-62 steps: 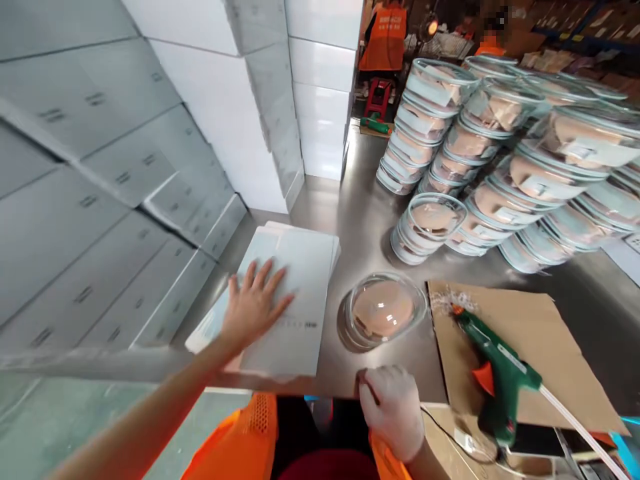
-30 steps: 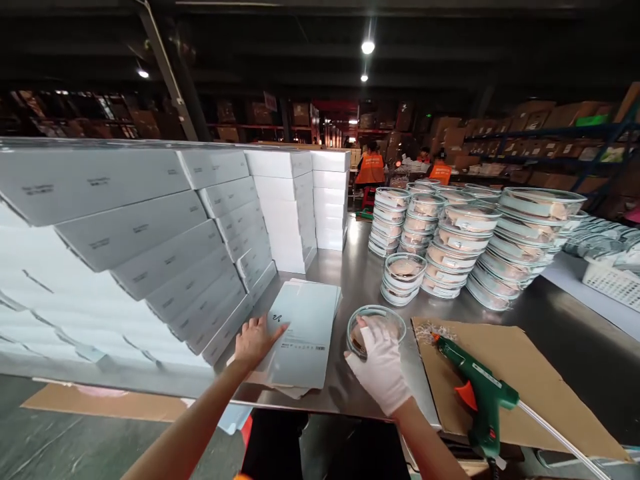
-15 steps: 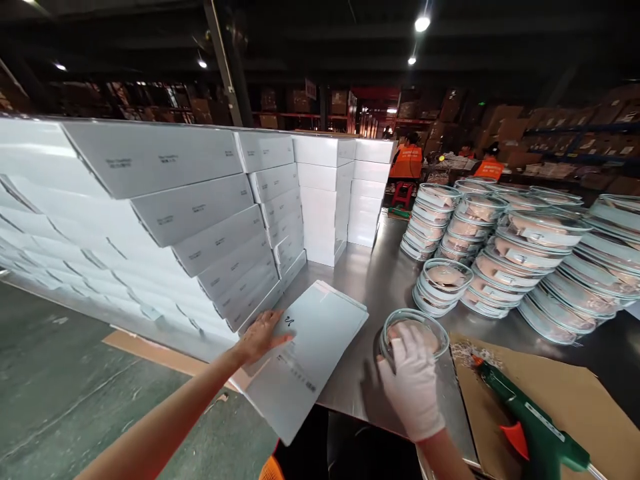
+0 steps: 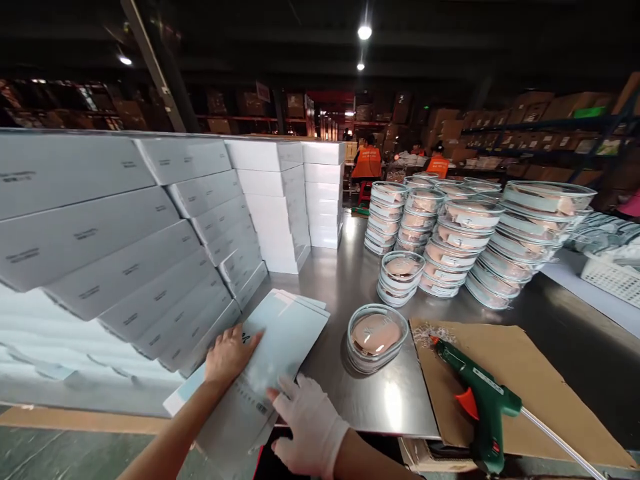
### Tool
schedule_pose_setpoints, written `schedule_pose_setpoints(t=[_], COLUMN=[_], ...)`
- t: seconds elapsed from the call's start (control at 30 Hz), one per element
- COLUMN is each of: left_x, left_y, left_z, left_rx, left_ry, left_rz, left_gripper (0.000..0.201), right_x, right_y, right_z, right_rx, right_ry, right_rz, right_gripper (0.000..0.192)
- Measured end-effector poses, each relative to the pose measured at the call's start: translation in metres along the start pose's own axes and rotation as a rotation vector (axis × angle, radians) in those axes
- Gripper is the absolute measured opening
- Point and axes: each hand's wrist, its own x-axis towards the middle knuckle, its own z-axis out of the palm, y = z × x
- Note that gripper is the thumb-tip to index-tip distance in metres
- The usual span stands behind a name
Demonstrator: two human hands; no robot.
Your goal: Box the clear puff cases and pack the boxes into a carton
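A small stack of pale blue flat cardboard sheets (image 4: pixel 280 333) with dark print lies on the steel table, its lower part jutting past the front edge. On its left side rests my bare left hand (image 4: pixel 230 357), fingers spread and flat. My right hand (image 4: pixel 313 423), in a white glove, is at the stack's near right edge with thumb and fingers apart; whether it touches the sheets I cannot tell. To the right of the stack sits a short pile of clear oval cases (image 4: pixel 377 333) with beige contents, touched by neither hand.
White boxes (image 4: pixel 145 267) form a tall wall on the left. Stacked clear oval cases (image 4: pixel 467 230) stand at the back right. A green glue gun (image 4: pixel 483 383) lies on brown cardboard (image 4: pixel 525 360). A white basket (image 4: pixel 613 277) is far right. People in orange vests (image 4: pixel 369 162) are behind.
My right hand has left the clear oval case and moved left to the sheets' edge. My left hand stays on the stack, whose sheets are now more fanned. The view has turned right.
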Motion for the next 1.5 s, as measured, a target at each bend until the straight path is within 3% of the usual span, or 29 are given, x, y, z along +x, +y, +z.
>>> schedule_pose_setpoints(t=[0.13, 0.23, 0.33, 0.47, 0.6, 0.87, 1.07, 1.2, 1.3, 1.4, 1.43, 1.47, 1.5], left_x=[-0.013, -0.011, -0.003, 0.003, -0.003, 0.007, 0.014, -0.002, -0.036, -0.094, -0.115, -0.136, -0.155], left_y=[0.007, 0.006, 0.007, 0.013, 0.020, 0.021, 0.035, 0.041, 0.043, 0.049, 0.052, 0.056, 0.060], left_z=[-0.001, -0.006, -0.010, -0.015, -0.020, -0.032, -0.043, -0.066, -0.091, -0.110, -0.115, -0.121, -0.126], left_rx=[0.015, 0.000, 0.003, 0.028, 0.031, 0.034, 0.039, -0.009, -0.074, -0.132, -0.157, -0.201, -0.228], left_ry=[0.032, 0.015, -0.020, -0.021, 0.013, -0.034, -0.025, 0.043, 0.135, 0.268, 0.342, 0.549, 0.646], left_rz=[0.027, 0.030, 0.000, -0.031, -0.020, -0.058, -0.152, -0.117, 0.004, 0.263, 0.395, 0.666, 0.864], left_gripper=[0.070, 0.079, 0.071, 0.046, 0.037, 0.039, 0.040, 0.038, 0.040, 0.031, 0.031, 0.029, 0.022], right_x=[-0.027, -0.040, -0.047, -0.051, -0.061, -0.083, -0.087, -0.088, -0.094, -0.105, -0.109, -0.112, -0.114], right_y=[0.044, 0.079, 0.100, 0.114, 0.115, 0.092, 0.079, 0.069, 0.055, 0.031, 0.023, 0.016, 0.011], right_z=[-0.047, -0.072, -0.077, -0.068, -0.058, -0.052, -0.056, -0.061, -0.076, -0.096, -0.101, -0.104, -0.106], right_rx=[-0.098, -0.144, -0.171, -0.229, -0.262, -0.253, -0.282, -0.336, -0.445, -0.591, -0.611, -0.602, -0.538], right_ry=[0.183, 0.164, 0.137, 0.227, 0.394, 0.715, 0.819, 0.900, 1.023, 1.120, 1.114, 1.094, 1.045], right_rz=[0.325, 0.449, 0.437, 0.481, 0.455, 0.168, 0.046, 0.003, 0.048, 0.052, 0.028, -0.004, -0.023], right_gripper=[0.073, 0.068, 0.061, 0.058, 0.057, 0.038, 0.027, 0.023, 0.022, 0.022, 0.023, 0.023, 0.023])
